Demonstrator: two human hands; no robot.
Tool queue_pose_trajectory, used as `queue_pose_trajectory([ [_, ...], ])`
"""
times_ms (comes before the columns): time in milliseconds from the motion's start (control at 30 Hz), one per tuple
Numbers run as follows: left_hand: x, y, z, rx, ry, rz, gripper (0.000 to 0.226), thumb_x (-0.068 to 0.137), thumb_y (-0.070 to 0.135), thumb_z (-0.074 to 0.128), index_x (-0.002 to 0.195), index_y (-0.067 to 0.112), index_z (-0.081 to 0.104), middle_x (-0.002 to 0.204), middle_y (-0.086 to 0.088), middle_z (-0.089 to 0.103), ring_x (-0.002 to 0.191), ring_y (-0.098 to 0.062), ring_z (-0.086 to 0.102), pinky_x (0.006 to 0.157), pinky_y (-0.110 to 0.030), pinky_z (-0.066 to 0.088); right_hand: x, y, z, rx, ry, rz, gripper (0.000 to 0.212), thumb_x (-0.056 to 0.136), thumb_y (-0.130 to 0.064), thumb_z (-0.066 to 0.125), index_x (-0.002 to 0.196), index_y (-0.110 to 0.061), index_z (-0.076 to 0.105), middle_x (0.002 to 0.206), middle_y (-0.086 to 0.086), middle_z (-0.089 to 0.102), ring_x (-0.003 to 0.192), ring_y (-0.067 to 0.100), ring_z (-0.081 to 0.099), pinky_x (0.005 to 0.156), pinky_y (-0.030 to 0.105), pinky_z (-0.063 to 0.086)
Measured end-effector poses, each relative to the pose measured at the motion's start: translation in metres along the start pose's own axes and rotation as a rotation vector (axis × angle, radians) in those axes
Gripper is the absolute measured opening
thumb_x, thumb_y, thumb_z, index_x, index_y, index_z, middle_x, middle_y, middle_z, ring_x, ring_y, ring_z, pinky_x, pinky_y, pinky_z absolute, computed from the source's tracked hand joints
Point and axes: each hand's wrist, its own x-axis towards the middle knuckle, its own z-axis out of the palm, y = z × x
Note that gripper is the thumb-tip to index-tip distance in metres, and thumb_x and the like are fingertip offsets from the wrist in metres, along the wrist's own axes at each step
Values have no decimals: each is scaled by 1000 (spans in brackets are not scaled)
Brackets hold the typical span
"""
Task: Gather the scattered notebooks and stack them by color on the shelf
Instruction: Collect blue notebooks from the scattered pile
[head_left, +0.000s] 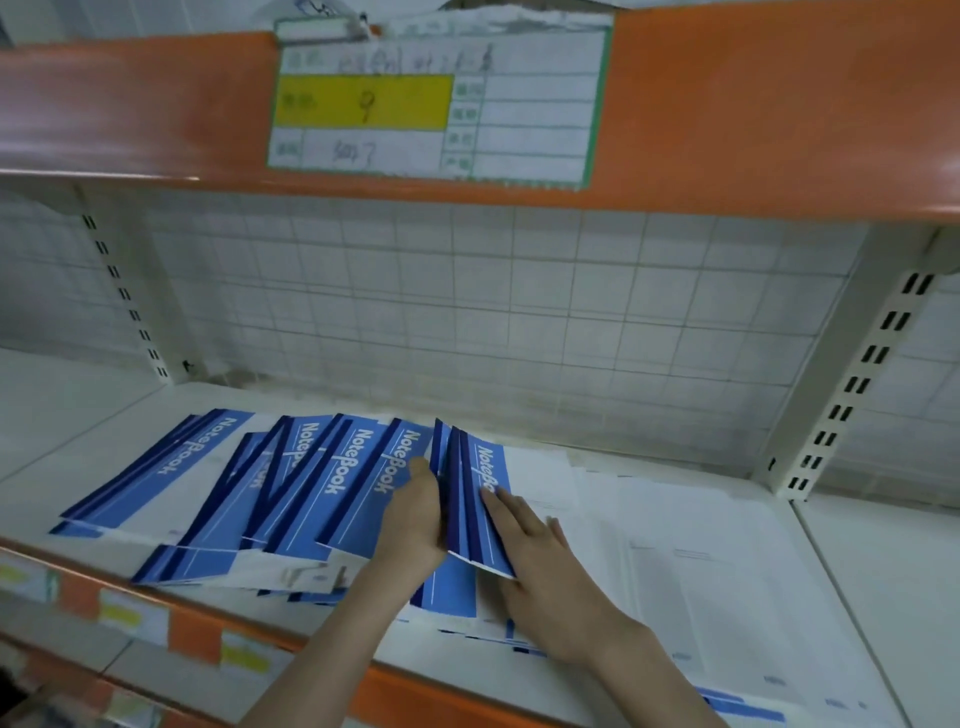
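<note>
Several blue notebooks (332, 483) are lying fanned along the shelf (857, 561) front edge (count unclear); left hand (415, 519) gripping one, right hand (540, 566) pressing flat, fingers straight.

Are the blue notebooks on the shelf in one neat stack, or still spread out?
Spread out. The blue notebooks lie fanned and overlapping across the shelf, covers at different angles.
</note>
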Motion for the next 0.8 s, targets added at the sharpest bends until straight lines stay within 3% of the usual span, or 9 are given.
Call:
queue_pose_trajectory([
  [67, 1, -3, 3, -83, -91, 27, 30, 101, 33, 34, 103, 12, 55, 109, -18, 66, 93, -30, 66, 86, -48, 54, -1, 3, 0, 23, 16, 5, 68, 98, -23, 35, 152, -27, -6, 160, -7, -5, 147, 14, -4, 118, 39, -1],
  [167, 0, -1, 6, -284, -241, -20, 28, 99, 42, 43, 109, 21, 60, 88, -2, 75, 77, -18, 73, 58, -29, 57, -5, 8, -4, 45, 24, 4, 68, 98, -51, 32, 151, -32, -6, 159, -13, -6, 146, 8, -6, 120, 35, -1],
  [233, 1, 2, 9, -357, -327, -58, 33, 94, 47, 49, 108, 21, 64, 86, -2, 76, 78, -18, 73, 56, -27, 56, -8, 10, -10, 50, 4, -6, 81, 88, -69, 28, 151, -34, -8, 158, -15, -10, 145, 5, -10, 120, 36, -3],
  [300, 1, 3, 13, -304, -369, 13, 28, 91, 30, 61, 115, 16, 63, 90, -3, 75, 81, -19, 72, 60, -28, 55, -12, 12, -16, -2, -2, -11, 94, 80, -78, 31, 150, -33, -12, 157, -16, -13, 144, 4, -14, 120, 37, -3],
  [367, -2, 8, 17, -283, -399, 76, 29, 89, 9, 60, 118, 13, 61, 93, -6, 74, 83, -20, 71, 62, -29, 55, -15, 15, -22, -85, 33, 1, 91, 87, -64, 45, 151, -32, -11, 158, -15, -13, 145, 6, -12, 120, 37, -1],
  [433, -5, 11, 23, -364, -451, 70, 26, 89, 5, 56, 114, 12, 62, 95, -8, 73, 81, -20, 71, 60, -28, 56, -19, 18, -29, -158, 89, 15, 79, 94, -28, 48, 151, -31, -7, 159, -12, -10, 147, 9, -6, 119, 36, 2],
  [567, -11, 20, 35, -456, -548, 69, 26, 98, 28, 46, 113, 14, 63, 98, -14, 72, 84, -23, 71, 68, -34, 58, -27, 24, -43, -45, 240, 94, 89, 81, 12, 37, 152, -30, 5, 160, -8, 8, 144, 15, 18, 115, 31, 22],
  [633, -11, 19, 39, -219, -552, 212, 33, 101, 31, 39, 121, 15, 60, 104, -13, 71, 94, -22, 69, 79, -34, 57, -33, 30, -47, -27, 288, 132, 88, 79, 13, 37, 152, -29, 11, 158, -8, 17, 138, 17, 30, 110, 29, 30],
  [800, -10, -4, 42, 760, -498, 645, 44, 95, 39, 49, 136, 23, 48, 139, 3, 50, 128, -15, 47, 110, -41, 35, -45, 46, -52, -19, 333, 191, 81, 81, 11, 38, 151, -27, 17, 156, -7, 22, 138, 16, 29, 110, 29, 29],
])
